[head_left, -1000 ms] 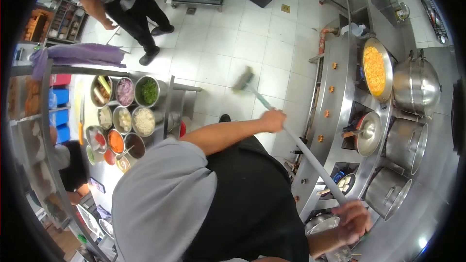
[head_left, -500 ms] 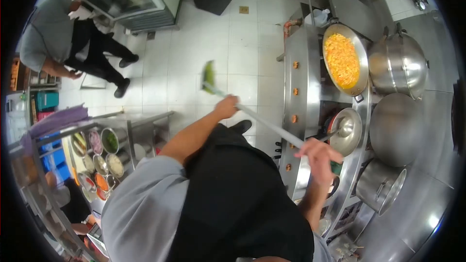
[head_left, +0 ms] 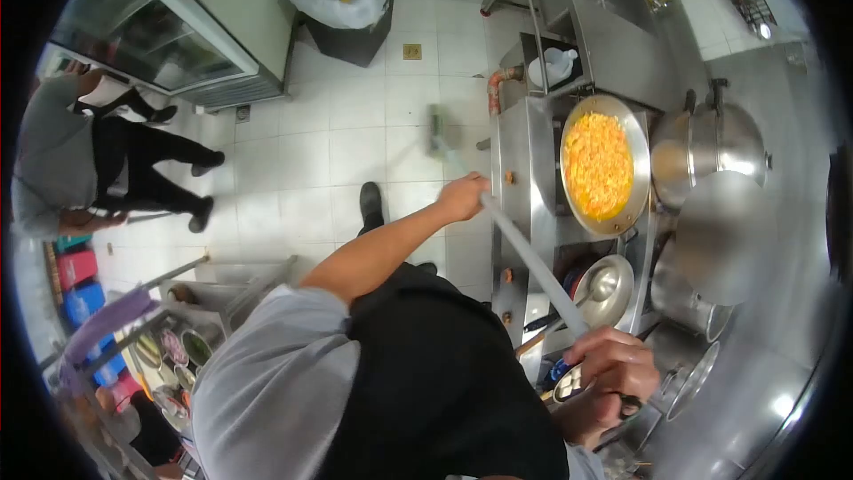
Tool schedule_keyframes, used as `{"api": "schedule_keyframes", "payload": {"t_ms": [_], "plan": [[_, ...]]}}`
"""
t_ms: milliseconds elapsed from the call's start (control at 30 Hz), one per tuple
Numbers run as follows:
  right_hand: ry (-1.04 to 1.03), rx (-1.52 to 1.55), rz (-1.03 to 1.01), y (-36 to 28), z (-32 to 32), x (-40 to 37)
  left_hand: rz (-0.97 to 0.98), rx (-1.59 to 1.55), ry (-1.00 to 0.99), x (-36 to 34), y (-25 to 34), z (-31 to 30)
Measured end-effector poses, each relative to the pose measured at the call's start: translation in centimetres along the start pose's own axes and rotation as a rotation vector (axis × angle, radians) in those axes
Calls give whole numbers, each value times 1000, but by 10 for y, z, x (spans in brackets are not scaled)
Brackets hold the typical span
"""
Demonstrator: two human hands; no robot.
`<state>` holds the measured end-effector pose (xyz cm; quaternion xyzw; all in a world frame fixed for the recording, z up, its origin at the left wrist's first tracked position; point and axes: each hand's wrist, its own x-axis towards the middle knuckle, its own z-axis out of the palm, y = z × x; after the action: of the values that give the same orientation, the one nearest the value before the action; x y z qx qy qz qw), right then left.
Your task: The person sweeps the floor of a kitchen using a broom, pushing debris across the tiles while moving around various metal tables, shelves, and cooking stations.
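Note:
A long pale pole [head_left: 531,260] runs diagonally between my hands, ending in a blurred green brush or broom head [head_left: 435,132] at the tiled floor. My left hand [head_left: 464,196] is wrapped round the middle of the pole. At the upper end, my right hand [head_left: 615,375] is closed round the pole, above the stove's edge. Beside the pole on the stove are a pan of orange-yellow food [head_left: 599,164] and a steel bowl with a ladle [head_left: 604,292].
Another person [head_left: 62,156] stands at the far left by a glass-door fridge [head_left: 160,18]. A lined bin [head_left: 346,0] is at the top. Steel stove front [head_left: 524,204] borders the right; a rack with food containers [head_left: 195,347] is lower left. Large pots line the right wall.
The view has shifted. The green head has moved right, closer to the stove, and is still blurred. Both hands keep hold of the pole, and a dark shoe now shows more fully on the floor.

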<state>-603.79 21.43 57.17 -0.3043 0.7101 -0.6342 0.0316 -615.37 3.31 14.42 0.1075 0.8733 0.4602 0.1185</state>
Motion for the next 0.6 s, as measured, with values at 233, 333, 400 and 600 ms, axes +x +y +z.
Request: {"api": "schedule_keyframes", "payload": {"t_ms": [233, 333, 400, 600], "plan": [[-17, -167, 88, 111, 44, 139, 1, -169, 51, 124, -79, -29], [84, 50, 202, 128, 30, 172, -122, -178, 89, 58, -130, -76], [74, 133, 258, 136, 29, 192, -229, -51, 70, 13, -149, -115], [66, 199, 118, 96, 10, 230, -252, 107, -83, 30, -112, -186]]}}
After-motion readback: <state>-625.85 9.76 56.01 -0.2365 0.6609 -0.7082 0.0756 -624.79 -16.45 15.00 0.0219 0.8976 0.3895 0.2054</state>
